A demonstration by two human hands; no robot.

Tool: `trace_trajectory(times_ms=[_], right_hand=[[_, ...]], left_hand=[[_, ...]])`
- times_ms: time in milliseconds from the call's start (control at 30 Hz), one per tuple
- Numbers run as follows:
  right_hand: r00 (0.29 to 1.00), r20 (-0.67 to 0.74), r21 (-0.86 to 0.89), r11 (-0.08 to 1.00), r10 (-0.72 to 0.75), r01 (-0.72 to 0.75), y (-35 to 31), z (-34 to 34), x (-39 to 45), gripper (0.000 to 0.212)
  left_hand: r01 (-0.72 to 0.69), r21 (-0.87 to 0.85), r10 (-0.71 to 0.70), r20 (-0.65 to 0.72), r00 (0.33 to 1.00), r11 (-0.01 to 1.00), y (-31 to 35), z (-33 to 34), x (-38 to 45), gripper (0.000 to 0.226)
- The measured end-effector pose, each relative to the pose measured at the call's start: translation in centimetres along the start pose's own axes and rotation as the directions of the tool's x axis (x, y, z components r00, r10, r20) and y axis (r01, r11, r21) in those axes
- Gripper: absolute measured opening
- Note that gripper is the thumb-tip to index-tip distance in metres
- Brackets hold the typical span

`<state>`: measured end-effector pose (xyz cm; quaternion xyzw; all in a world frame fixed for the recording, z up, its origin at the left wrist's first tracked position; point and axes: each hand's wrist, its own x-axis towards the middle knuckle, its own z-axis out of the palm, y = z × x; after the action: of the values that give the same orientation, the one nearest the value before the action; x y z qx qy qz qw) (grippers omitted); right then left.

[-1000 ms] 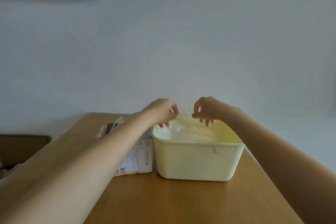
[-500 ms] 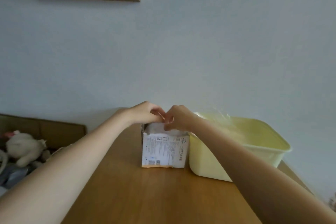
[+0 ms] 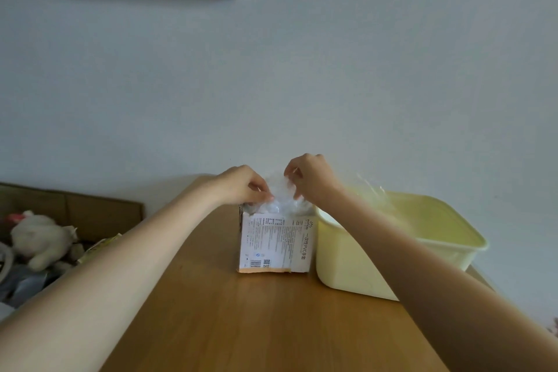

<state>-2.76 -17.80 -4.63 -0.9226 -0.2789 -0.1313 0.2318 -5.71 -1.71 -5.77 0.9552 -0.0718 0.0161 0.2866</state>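
Both hands meet above the open top of the glove box (image 3: pixel 274 246), which stands directly under them on the wooden table (image 3: pixel 241 326). Between the 2 hands rises a crumpled clear plastic glove (image 3: pixel 279 193), with its lower part inside the box. The left hand (image 3: pixel 241 186) pinches the glove's left edge with curled fingers and thumb. The right hand (image 3: pixel 312 178), a little higher, pinches its upper right part in the same way. Under the right forearm, just beside the box, stands a pale yellow plastic tub (image 3: pixel 347 263).
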Motion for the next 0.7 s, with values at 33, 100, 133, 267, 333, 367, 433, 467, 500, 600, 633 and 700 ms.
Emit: trace_trajectory(times_ms=[33,100,133,267,333,367,433,467,500,600,633,700], right_hand=[[1.000,0.016,0.019,1.000,-0.002,0.002,-0.1,0.1,0.0,0.028],[0.998,0.049,0.034,0.998,-0.047,0.045,-0.4,0.1,-0.1,0.024],[0.996,0.055,0.019,0.997,-0.075,0.074,-0.6,-0.1,-0.2,0.022],[0.989,0.004,-0.155,0.978,-0.145,0.143,-0.6,-0.7,-0.1,0.016],[0.984,0.001,-0.310,0.935,-0.181,0.172,-0.6,-0.8,-0.2,0.018],[0.981,0.008,-0.378,0.908,-0.192,0.181,-0.6,-0.9,-0.3,0.019],[0.978,-0.012,-0.472,0.864,-0.206,0.176,-0.5,-1.3,-0.4,0.023],[0.978,-0.034,-0.501,0.850,-0.206,0.162,-0.3,-1.5,-0.5,0.023],[0.977,-0.059,-0.520,0.842,-0.203,0.143,-0.3,-1.8,-0.5,0.023],[0.972,-0.151,-0.521,0.850,-0.179,0.076,0.0,-2.4,-0.4,0.015],[0.967,-0.197,-0.512,0.858,-0.160,0.038,0.2,-2.7,-0.4,0.014],[0.942,-0.321,-0.404,0.914,-0.102,-0.039,1.1,-3.4,0.3,0.018]], left_hand=[[0.004,0.011,-0.004,0.024,1.000,1.000,0.2,0.1,0.0,0.014],[-0.001,-0.001,0.001,-0.003,1.000,1.000,0.6,0.4,0.2,0.016],[-0.008,-0.046,0.005,-0.050,0.999,0.999,0.8,0.5,0.3,0.020],[-0.014,-0.216,-0.005,-0.088,0.996,0.976,1.5,1.0,0.0,0.007],[0.026,-0.042,-0.027,-0.028,0.999,0.999,1.6,1.3,-0.2,0.015],[0.037,0.074,-0.037,-0.007,0.999,0.997,1.5,1.5,-0.3,0.020],[0.044,0.207,-0.044,-0.001,0.999,0.977,1.1,1.6,-0.3,0.030],[0.043,0.239,-0.043,-0.005,0.999,0.970,0.9,1.6,-0.3,0.034],[0.039,0.272,-0.039,-0.005,0.999,0.962,0.8,1.5,-0.3,0.038],[0.041,0.309,-0.043,-0.001,0.999,0.950,0.6,1.4,-0.2,0.037],[0.042,0.320,-0.044,-0.001,0.999,0.947,0.6,1.4,-0.2,0.037],[0.039,0.349,-0.041,-0.001,0.999,0.936,0.4,1.3,0.0,0.038]])
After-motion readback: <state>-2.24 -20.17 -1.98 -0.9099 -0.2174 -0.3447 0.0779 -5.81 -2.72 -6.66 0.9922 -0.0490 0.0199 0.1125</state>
